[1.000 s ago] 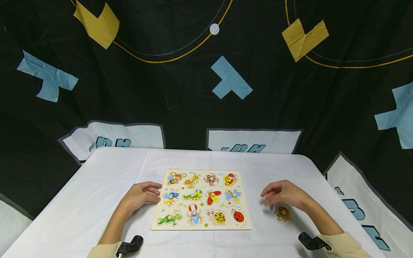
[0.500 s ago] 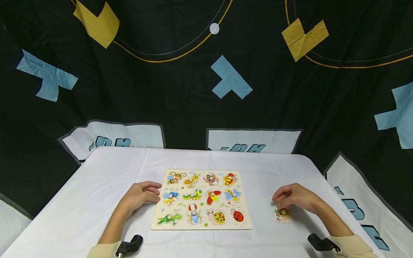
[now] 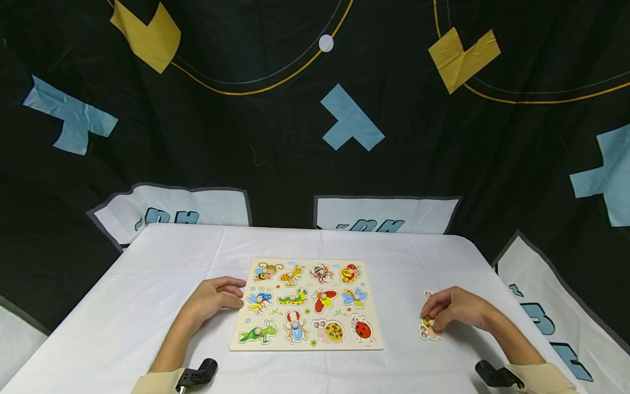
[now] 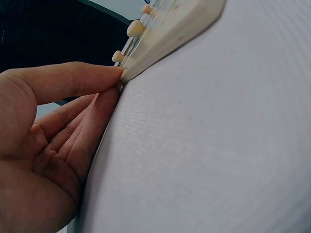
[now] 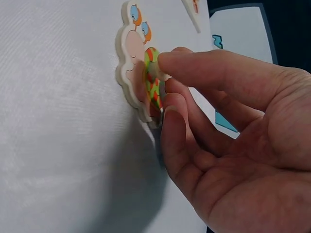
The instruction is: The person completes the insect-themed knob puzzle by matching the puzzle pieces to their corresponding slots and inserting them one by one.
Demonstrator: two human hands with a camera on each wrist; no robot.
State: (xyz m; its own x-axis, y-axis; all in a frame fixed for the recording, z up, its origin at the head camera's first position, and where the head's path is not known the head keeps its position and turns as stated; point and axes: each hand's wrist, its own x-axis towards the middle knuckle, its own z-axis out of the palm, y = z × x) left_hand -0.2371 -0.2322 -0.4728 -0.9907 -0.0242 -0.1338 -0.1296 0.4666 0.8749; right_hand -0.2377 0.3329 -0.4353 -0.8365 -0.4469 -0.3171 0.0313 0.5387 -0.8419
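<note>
A wooden knob puzzle board (image 3: 307, 345) with colourful insect pictures lies mid-table. My left hand (image 3: 216, 300) rests at its left edge, fingers relaxed; in the left wrist view the thumb tip (image 4: 114, 75) touches the board's corner beside the knobs. To the right of the board, my right hand (image 3: 455, 312) is over a snail puzzle piece (image 3: 427, 332), with thumb and fingers at its knob (image 5: 154, 70). The right wrist view shows the snail's pink body and green-and-red shell, partly covered by the fingers. A second puzzle piece (image 3: 427, 294) shows behind the right hand.
A white cloth covers the table (image 3: 187, 257). Behind it hangs a black curtain (image 3: 275, 137) with blue and yellow shapes. Black wrist devices sit at both sleeves. Several pieces lie in the board, with a ladybird picture (image 3: 363, 329) at its front right.
My right hand has moved right and toward the front, onto the snail piece, and its fingers have closed at the knob. The second piece behind has come into view. The left hand stays put.
</note>
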